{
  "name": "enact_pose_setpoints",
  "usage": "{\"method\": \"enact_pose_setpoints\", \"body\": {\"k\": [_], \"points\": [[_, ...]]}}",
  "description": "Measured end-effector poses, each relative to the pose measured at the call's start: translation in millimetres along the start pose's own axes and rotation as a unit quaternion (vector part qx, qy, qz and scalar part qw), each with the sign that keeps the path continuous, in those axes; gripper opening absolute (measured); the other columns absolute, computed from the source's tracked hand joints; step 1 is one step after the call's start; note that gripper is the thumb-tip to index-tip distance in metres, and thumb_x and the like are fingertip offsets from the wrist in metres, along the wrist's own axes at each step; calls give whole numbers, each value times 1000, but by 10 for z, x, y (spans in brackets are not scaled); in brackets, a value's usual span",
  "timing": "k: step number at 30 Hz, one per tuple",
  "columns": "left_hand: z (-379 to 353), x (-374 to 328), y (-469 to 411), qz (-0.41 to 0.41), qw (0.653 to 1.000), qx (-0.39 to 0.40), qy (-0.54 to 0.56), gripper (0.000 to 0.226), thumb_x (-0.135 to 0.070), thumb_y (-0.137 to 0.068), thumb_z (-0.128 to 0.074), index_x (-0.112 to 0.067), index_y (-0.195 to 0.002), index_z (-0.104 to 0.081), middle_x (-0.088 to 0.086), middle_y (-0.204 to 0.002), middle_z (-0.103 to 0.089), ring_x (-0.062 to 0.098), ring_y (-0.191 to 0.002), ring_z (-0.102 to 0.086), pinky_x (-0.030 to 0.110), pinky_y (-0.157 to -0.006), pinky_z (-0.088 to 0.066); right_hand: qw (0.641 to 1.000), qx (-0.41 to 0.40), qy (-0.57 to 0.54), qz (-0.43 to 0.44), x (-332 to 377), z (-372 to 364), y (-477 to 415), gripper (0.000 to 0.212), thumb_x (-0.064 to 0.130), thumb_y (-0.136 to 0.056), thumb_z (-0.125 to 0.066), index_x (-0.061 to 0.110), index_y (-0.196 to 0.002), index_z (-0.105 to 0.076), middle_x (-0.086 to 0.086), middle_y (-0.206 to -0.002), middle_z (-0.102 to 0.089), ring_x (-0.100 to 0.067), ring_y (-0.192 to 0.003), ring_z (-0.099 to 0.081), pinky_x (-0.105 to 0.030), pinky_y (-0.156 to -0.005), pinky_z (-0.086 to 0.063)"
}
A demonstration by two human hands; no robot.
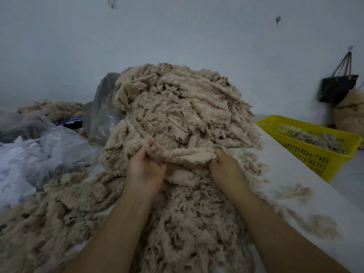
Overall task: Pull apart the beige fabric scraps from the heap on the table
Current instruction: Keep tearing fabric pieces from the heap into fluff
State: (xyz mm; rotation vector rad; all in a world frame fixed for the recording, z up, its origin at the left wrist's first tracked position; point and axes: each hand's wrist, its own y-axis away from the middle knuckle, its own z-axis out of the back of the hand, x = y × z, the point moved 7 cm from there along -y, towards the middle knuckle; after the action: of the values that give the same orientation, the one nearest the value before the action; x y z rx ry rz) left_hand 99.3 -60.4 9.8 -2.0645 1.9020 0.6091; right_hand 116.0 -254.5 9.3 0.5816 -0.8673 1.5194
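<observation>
- Fingers of the left hand curl tightly over the near edge of a beige fabric scrap, with the palm turned up toward the person.
- At the scrap's other end, the right hand grips with its back upward; its fingertips are sunk into the fleecy folds and cannot be seen.
- The scrap runs between the two hands at the front foot of the heap and touches it along its far side.
- The heap, a tall mound of fleecy beige offcuts, stands in the middle of the white table, against a pale wall.
- Shredded fluff covers the table below and around both bare forearms and spreads toward the near left corner.
- Smaller tufts lie apart on the bare tabletop to the right.
- A yellow basket sits at the table's right edge with a low layer of beige pieces in it.
- Clear and grey plastic bags are bunched left of the heap, one of them pressed against its side.
- A black bag hangs on the wall at far right, above a brown sack.
</observation>
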Motion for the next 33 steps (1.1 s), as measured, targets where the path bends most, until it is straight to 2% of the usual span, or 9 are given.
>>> {"method": "enact_pose_setpoints", "body": {"k": [3,6,12,14,16,21,24,27,33], "points": [[-33,17,-2,5,1000,10,19,31,-13,-105,-35,-12,-81,-54,-6,-53,-43,5,-37,-33,14,-38,-35,997,-23,-58,-36,-33,29,-3,50,9,-101,-37,15,-151,-37,-4,-120,-61,-6,-65,-51,-16,-45,-32],[-56,7,39,-34,987,-8,-158,29,-6,-101,-35,-10,-80,-54,-5,-51,-44,5,-34,-29,19,-43,-33,987,-46,-128,-81,-125,110,-11,55,6,-101,-37,20,-154,-33,-4,-120,-64,-5,-57,-53,-14,-38,-36],[-333,261,269,2,836,12,-548,26,-37,-93,-51,-24,-87,-72,-3,-75,-64,13,-69,-58,34,-77,-50,989,-58,-136,-30,-5,167,23,56,-6,-96,-39,24,-144,-45,-2,-121,-60,-11,-76,-55,-21,-52,-37],[-341,290,284,-39,799,63,-597,36,-63,-90,-49,-33,-96,-69,-20,-93,-67,4,-91,-62,24,-92,-47,991,-48,-121,-4,68,136,45,46,-7,-96,-42,22,-130,-52,-2,-110,-62,-12,-75,-54,-23,-52,-40],[-269,291,291,-63,787,80,-609,36,-70,-83,-60,-36,-92,-67,-36,-74,-64,-21,-77,-60,-1,-71,-43,991,-53,-118,26,145,139,70,33,-5,-96,-48,20,-116,-57,-1,-105,-62,-16,-86,-58,-29,-63,-49],[-90,260,207,-21,872,20,-489,49,-62,-55,-80,-17,-72,-80,-2,-74,-76,8,-61,-71,19,-57,-53,993,-33,-99,46,176,91,73,35,-9,-90,-46,24,-88,-55,-1,-94,-58,-4,-79,-52,-12,-58,-38],[-137,228,193,-12,918,28,-394,47,-56,-48,-81,-15,-71,-81,6,-72,-73,14,-49,-63,18,-43,-47,995,-16,-102,-5,80,55,25,49,-6,-93,-37,13,-135,-55,-7,-133,-58,-22,-113,-55,-27,-87,-51],[-166,299,187,16,933,55,-357,41,-46,-63,-78,-13,-86,-82,14,-93,-76,28,-77,-71,33,-65,-60,995,4,-87,-43,6,-39,-16,54,-3,-96,-34,11,-148,-42,-9,-143,-52,-21,-108,-57,-22,-70,-48],[-237,-53,146,-46,980,123,-150,26,-17,-84,-52,-24,-62,-64,-9,-49,-39,7,-43,-33,21,-47,-24,972,-118,-146,-144,-378,299,-80,23,17,-103,-47,13,-82,-55,-2,-69,-47,-15,-58,-41,-27,-50,-28]]}}
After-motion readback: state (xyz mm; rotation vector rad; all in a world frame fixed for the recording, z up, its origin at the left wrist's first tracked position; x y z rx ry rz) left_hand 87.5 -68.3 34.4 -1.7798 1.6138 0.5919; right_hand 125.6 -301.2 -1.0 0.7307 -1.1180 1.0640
